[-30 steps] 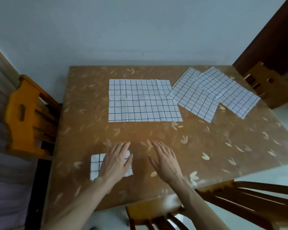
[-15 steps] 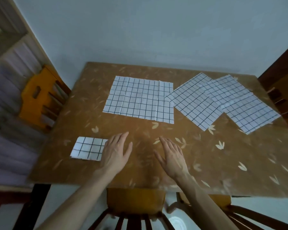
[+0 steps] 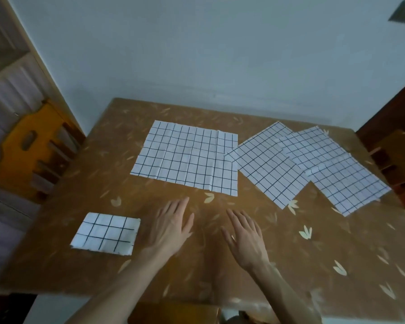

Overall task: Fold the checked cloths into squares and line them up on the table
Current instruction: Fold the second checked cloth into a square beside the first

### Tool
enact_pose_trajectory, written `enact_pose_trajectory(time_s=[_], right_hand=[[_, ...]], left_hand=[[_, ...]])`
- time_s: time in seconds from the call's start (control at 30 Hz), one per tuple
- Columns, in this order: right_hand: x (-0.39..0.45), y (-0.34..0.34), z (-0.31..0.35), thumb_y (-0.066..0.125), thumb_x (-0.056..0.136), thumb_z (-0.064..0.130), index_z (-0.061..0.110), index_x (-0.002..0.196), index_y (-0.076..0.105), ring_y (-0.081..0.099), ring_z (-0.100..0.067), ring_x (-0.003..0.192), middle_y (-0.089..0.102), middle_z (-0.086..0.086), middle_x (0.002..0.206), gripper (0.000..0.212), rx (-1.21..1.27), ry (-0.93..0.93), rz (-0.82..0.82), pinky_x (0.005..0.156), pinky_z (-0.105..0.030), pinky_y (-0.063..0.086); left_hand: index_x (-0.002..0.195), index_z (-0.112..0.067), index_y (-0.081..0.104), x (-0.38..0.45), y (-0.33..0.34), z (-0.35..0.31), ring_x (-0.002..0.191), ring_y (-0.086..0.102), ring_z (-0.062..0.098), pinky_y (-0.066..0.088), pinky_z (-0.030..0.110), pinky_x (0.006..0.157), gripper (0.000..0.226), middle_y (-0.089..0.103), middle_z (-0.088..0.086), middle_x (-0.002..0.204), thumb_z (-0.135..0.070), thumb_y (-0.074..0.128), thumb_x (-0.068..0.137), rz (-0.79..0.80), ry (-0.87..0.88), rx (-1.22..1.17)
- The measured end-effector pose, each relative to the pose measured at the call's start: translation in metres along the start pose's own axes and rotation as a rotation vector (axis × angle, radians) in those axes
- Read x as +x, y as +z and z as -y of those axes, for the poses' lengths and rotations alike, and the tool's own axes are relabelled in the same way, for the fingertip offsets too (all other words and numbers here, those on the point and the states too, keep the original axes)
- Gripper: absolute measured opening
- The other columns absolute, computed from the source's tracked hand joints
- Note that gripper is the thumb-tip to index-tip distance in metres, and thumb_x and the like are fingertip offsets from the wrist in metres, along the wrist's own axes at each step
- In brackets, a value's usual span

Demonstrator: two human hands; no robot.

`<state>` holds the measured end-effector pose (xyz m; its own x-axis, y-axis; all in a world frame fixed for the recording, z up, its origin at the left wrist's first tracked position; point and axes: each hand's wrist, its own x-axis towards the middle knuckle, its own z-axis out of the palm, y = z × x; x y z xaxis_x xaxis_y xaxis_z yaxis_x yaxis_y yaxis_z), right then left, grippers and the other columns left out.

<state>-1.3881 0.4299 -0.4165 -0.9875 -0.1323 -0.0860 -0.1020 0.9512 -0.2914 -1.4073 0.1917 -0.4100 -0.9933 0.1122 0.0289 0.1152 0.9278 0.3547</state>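
Brown and printed with pale leaf shapes, the table (image 3: 290, 265) fills our head view, its far edge against a pale blue-grey wall (image 3: 220, 54). Our left hand (image 3: 171, 226) and right hand (image 3: 247, 237) are both flat, palms down, fingers straight and holding nothing, side by side over the near middle of the top; whether they press the surface or hover just above it we cannot tell. Just beside our left hand, to its left, lies a folded checked cloth (image 3: 107, 233), a small square. Beyond our fingertips a large unfolded checked cloth (image 3: 187, 157) lies spread flat. To its right three more open cloths overlap in a slanted row: the nearest cloth (image 3: 268, 164), touching the large one's right edge, a middle cloth (image 3: 311, 146), and the far right cloth (image 3: 347, 185). An orange wooden chair (image 3: 33, 146) stands at the table's left side.
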Motion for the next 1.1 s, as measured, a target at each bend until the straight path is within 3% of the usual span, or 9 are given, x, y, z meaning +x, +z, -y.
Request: enact_pose_trajectory(time_s=[0.3,0.4,0.5,0.6,0.73,0.8,0.9,1.0,1.1], right_hand=[[0.115,0.036,-0.051,0.023,0.106,0.062,0.042,0.162,0.011,-0.014,-0.026,0.159,-0.005,-0.006,0.173,0.062,-0.068,-0.049,0.165,0.126,-0.042,-0.005],[0.136,0.050,-0.067,0.019,0.104,0.066,0.045,0.162,0.002,-0.023,-0.025,0.156,-0.016,-0.005,0.172,0.063,-0.097,-0.070,0.219,0.125,-0.045,-0.007],[0.146,0.062,-0.077,0.015,0.103,0.069,0.046,0.161,-0.003,-0.027,-0.022,0.155,-0.020,0.002,0.170,0.065,-0.084,-0.063,0.247,0.125,-0.046,-0.009],[0.147,0.071,-0.080,0.013,0.104,0.068,0.037,0.163,-0.003,-0.025,-0.016,0.156,-0.016,0.009,0.171,0.069,-0.074,-0.062,0.248,0.127,-0.047,-0.008],[0.139,0.081,-0.077,0.020,0.106,0.061,0.028,0.165,0.008,-0.009,-0.013,0.159,0.004,0.011,0.172,0.069,-0.025,-0.130,0.158,0.128,-0.041,-0.006],[0.133,0.085,-0.072,0.028,0.107,0.055,0.025,0.162,0.028,0.013,-0.016,0.159,0.029,0.009,0.168,0.063,-0.001,-0.180,0.074,0.126,-0.040,0.001],[0.118,0.089,-0.061,0.041,0.104,0.043,0.025,0.144,0.057,0.047,-0.016,0.142,0.061,0.009,0.144,0.047,0.013,-0.276,-0.045,0.119,-0.036,0.022],[0.103,0.088,-0.054,0.051,0.101,0.037,0.028,0.127,0.066,0.059,-0.012,0.120,0.068,0.013,0.124,0.032,0.088,-0.327,-0.108,0.112,-0.033,0.033],[0.084,0.085,-0.058,0.052,0.103,0.037,0.031,0.118,0.067,0.062,-0.012,0.106,0.068,0.015,0.111,0.022,0.093,-0.351,-0.113,0.105,-0.034,0.040]], left_hand=[[0.158,-0.023,0.030,0.079,0.065,-0.011,0.147,0.033,0.016,0.023,0.035,0.123,0.056,0.042,-0.002,0.157,-0.046,0.034,0.107,0.054,-0.059,-0.010],[0.160,-0.025,0.026,0.105,0.085,-0.015,0.152,0.025,0.017,0.020,0.039,0.126,0.066,0.035,-0.001,0.163,-0.055,0.018,0.102,0.079,-0.035,0.020],[0.162,-0.028,0.016,0.127,0.105,-0.019,0.157,0.010,0.018,0.012,0.042,0.128,0.074,0.021,-0.001,0.169,-0.060,0.005,0.097,0.123,-0.003,0.048],[0.163,-0.029,0.004,0.142,0.122,-0.023,0.158,-0.005,0.017,0.002,0.042,0.128,0.062,0.005,-0.001,0.172,-0.050,0.021,0.107,0.177,0.041,0.106],[0.163,-0.026,-0.002,0.142,0.128,-0.025,0.158,-0.002,0.020,0.003,0.046,0.127,0.066,0.005,0.000,0.172,-0.046,0.028,0.108,0.252,0.078,0.161],[0.163,-0.021,0.003,0.134,0.127,-0.023,0.157,0.011,0.022,0.011,0.047,0.126,0.067,0.015,0.002,0.170,-0.043,0.032,0.107,0.225,0.075,0.180],[0.161,-0.019,0.013,0.122,0.127,-0.019,0.152,0.021,0.024,0.019,0.046,0.124,0.068,0.024,0.004,0.165,-0.036,0.043,0.102,0.167,0.046,0.202],[0.162,-0.017,0.010,0.116,0.127,-0.015,0.156,0.010,0.025,0.014,0.044,0.127,0.076,0.012,0.005,0.170,-0.028,0.053,0.100,0.211,0.057,0.183],[0.157,-0.017,0.029,0.103,0.126,-0.012,0.153,0.023,0.024,0.020,0.039,0.126,0.067,0.027,0.004,0.165,-0.016,0.059,0.097,0.213,0.102,0.144]])
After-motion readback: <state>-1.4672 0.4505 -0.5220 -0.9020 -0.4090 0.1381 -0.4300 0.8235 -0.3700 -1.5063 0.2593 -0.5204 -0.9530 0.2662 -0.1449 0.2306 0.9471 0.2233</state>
